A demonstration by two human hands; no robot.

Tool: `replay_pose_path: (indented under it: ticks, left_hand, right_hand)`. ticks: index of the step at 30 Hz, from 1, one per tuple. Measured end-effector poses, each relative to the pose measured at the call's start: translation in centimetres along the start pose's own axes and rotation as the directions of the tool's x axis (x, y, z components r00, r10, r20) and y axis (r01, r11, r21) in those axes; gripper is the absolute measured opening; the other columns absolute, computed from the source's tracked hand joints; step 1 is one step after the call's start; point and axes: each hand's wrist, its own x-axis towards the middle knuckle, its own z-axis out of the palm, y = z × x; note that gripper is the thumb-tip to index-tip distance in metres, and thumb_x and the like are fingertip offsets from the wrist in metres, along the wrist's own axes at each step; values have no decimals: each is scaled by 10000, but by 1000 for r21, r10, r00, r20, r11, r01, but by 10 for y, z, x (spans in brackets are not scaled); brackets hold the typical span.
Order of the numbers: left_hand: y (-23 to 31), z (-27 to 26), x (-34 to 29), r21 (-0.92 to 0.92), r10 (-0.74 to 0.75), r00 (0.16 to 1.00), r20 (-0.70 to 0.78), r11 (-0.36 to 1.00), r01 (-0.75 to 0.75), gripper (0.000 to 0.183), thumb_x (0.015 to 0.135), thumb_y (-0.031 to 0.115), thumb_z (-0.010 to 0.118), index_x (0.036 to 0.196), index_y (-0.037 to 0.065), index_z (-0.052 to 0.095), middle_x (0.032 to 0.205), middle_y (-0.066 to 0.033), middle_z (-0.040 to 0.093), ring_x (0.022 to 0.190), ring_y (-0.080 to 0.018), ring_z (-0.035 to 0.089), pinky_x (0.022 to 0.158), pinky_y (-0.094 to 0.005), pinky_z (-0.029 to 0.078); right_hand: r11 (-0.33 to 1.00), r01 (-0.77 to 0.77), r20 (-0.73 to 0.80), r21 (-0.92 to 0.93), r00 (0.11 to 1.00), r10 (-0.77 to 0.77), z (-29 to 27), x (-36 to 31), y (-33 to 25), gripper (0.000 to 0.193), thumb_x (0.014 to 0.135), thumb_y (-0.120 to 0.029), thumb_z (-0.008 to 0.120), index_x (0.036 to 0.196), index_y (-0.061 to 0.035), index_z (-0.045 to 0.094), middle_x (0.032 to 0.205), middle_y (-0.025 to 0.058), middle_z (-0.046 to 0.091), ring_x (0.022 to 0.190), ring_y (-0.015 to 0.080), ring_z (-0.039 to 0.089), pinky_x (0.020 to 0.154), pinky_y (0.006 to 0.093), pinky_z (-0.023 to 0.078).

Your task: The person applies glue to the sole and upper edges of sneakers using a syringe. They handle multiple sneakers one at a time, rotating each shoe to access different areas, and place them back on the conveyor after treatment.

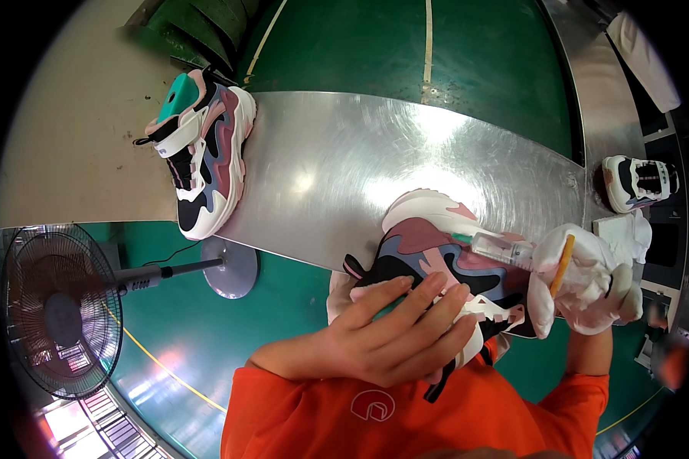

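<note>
Second shoe (220, 149) resting across metal table's (306, 176) left end, fan (63, 317) standing left — left hand (390, 333) gripping nearer shoe (406, 249), fingers bending; gloved right hand (589, 287) wrapping clear tube (501, 249).

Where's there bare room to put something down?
The metal benchtop is bare between the left sneaker and the held sneaker. The tan surface beside the left sneaker is mostly bare. The held sneaker is crowded by the left hand, right hand and clear tube.
</note>
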Motion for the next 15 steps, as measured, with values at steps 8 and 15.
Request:
replay_pose_path:
  ticks: [8,15]
  left_hand:
    - [0,-7,3,-24,-19,999,40,1000,20,195,932,254,498,1031,207,659,1090,-21,684,1016,-185,633,935,-339,430]
    - [-5,-3,9,-52,43,999,-19,998,-44,332,971,361,421,1029,151,671,1074,-45,686,1025,-224,624,893,-345,453]
  right_hand:
    - [999,-41,-37,32,998,42,5,5,3,1001,637,-613,760,1200,166,482,886,232,632,619,244,636,583,287,546]
    - [986,-167,-45,13,985,168,14,0,-13,888,760,-471,684,1304,170,399,868,195,618,738,278,631,721,353,556]
